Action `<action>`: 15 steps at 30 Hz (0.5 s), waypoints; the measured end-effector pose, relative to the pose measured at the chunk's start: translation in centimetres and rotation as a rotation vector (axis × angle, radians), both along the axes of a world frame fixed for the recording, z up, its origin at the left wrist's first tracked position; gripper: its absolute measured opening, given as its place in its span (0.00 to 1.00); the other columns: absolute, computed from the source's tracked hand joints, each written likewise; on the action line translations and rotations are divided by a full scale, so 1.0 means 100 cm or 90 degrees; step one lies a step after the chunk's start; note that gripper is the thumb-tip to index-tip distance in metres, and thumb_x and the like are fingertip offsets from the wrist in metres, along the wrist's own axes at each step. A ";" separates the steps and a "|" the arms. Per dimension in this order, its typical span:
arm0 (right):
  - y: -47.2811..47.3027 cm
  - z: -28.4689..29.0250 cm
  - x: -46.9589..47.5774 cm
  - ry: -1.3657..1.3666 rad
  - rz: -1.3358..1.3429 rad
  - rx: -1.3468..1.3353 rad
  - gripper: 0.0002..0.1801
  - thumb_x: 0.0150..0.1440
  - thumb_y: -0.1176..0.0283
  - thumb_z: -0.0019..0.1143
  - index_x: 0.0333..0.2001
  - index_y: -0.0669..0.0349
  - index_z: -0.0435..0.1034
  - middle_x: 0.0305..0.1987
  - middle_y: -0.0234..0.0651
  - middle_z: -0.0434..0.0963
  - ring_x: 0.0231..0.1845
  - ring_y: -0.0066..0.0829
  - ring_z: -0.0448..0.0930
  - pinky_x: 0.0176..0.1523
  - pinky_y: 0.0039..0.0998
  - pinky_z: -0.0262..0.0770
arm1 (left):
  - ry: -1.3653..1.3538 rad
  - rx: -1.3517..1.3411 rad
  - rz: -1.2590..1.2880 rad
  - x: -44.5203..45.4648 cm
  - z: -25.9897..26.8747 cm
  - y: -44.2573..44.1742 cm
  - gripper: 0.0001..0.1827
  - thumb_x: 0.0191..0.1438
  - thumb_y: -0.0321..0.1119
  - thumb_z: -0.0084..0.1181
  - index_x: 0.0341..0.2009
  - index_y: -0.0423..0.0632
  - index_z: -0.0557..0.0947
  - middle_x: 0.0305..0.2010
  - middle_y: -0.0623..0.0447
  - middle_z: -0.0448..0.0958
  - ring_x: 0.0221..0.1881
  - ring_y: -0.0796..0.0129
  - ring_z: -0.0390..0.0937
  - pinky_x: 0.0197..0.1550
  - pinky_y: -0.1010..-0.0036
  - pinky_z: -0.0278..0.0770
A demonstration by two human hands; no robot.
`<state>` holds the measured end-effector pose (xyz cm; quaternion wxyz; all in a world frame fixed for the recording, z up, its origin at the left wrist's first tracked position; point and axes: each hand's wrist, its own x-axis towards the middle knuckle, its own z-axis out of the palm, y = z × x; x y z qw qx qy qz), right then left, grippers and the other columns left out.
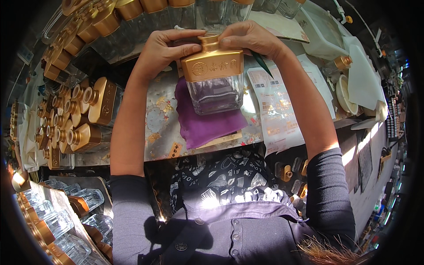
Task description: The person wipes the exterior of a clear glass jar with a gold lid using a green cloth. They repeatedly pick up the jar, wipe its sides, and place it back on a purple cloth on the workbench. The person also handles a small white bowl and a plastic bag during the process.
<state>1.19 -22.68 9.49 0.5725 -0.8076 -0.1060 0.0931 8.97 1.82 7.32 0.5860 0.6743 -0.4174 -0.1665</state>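
Observation:
A clear glass bottle (217, 94) with a gold-coated shoulder and neck stands in front of me, its base over a purple cloth (212, 129). Raised writing and a round emblem mark the gold shoulder. My left hand (170, 44) grips the neck from the left, thumb and forefinger on it. From the right, my right hand (253, 38) pinches the neck near the rim with thumb and fingertips. A dark green pointed tool (263, 64) sticks out below my right palm; its other end is hidden. A flat wooden piece (220, 139) shows under the cloth.
Gold-necked bottles (71, 122) lie stacked at the left; others stand along the back (182, 16). Printed sheets (278, 109) hang over the table's front edge at right. Beyond are a translucent plastic bin (323, 33) and a bowl (344, 94). A crate of bottles (66, 218) sits lower left.

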 end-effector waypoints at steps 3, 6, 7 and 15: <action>0.000 0.001 0.000 -0.004 0.005 -0.003 0.15 0.55 0.60 0.62 0.36 0.62 0.78 0.26 0.23 0.74 0.21 0.09 0.67 0.20 0.13 0.58 | 0.000 0.001 0.002 0.000 0.000 0.000 0.19 0.52 0.30 0.63 0.50 0.45 0.81 0.41 0.55 0.80 0.40 0.78 0.75 0.43 0.82 0.74; -0.001 -0.001 0.001 -0.008 0.003 -0.009 0.14 0.55 0.61 0.62 0.36 0.62 0.78 0.26 0.23 0.74 0.21 0.09 0.67 0.20 0.13 0.58 | 0.005 0.005 0.006 -0.001 0.001 0.000 0.19 0.52 0.30 0.63 0.50 0.45 0.81 0.41 0.55 0.80 0.40 0.78 0.75 0.43 0.82 0.75; -0.002 -0.002 0.001 -0.007 0.003 -0.006 0.14 0.55 0.61 0.62 0.36 0.62 0.77 0.26 0.23 0.74 0.21 0.09 0.67 0.20 0.13 0.58 | 0.008 0.007 0.007 -0.001 0.001 0.000 0.19 0.52 0.30 0.63 0.50 0.45 0.81 0.41 0.55 0.80 0.40 0.78 0.75 0.43 0.82 0.75; -0.001 0.002 -0.002 -0.002 0.007 -0.009 0.14 0.55 0.61 0.62 0.36 0.62 0.77 0.26 0.23 0.74 0.20 0.10 0.66 0.20 0.14 0.58 | 0.021 0.010 0.012 -0.002 0.000 0.000 0.19 0.51 0.28 0.62 0.50 0.47 0.81 0.40 0.55 0.80 0.40 0.78 0.75 0.43 0.82 0.74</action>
